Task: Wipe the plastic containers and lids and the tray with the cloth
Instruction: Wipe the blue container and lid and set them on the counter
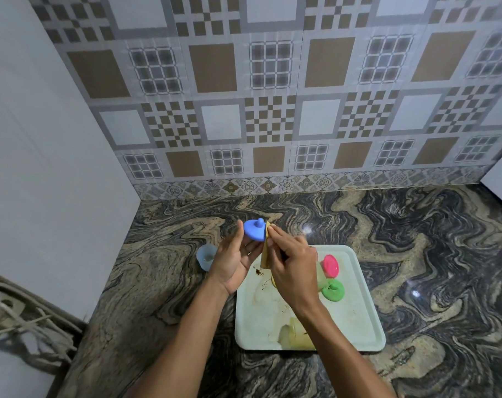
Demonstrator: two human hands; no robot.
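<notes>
While the left hand (234, 261) cups a blue round plastic lid with a small knob (255, 230) between thumb and fingers, the right hand (294, 267) pinches a folded yellow cloth (265, 255) and presses its top edge against the lid's rim. Both hands are raised above the near-left corner of a pale, rounded rectangular plastic tray (359, 326), which sits on a dark swirled stone bench (163, 282).

Judging by the scene, the job looks to be in an early or middle stage. The blue lid is being wiped now. Brown smears still mark the tray near its far-left corner, so the tray seems not yet cleaned.

Counted: three lids are visible, the blue one in hand, a pink round lid (330, 265) and a green round lid with a knob (333, 290), both lying on the right side of the tray. Two containers show clearly: a pale blue translucent plastic cup (206, 256) standing on the bench just left of the tray, and a pale yellow translucent container (290, 336) lying at the tray's near edge, partly hidden by the right forearm. Something yellow under the right hand cannot be identified. One cloth, one tray.
</notes>
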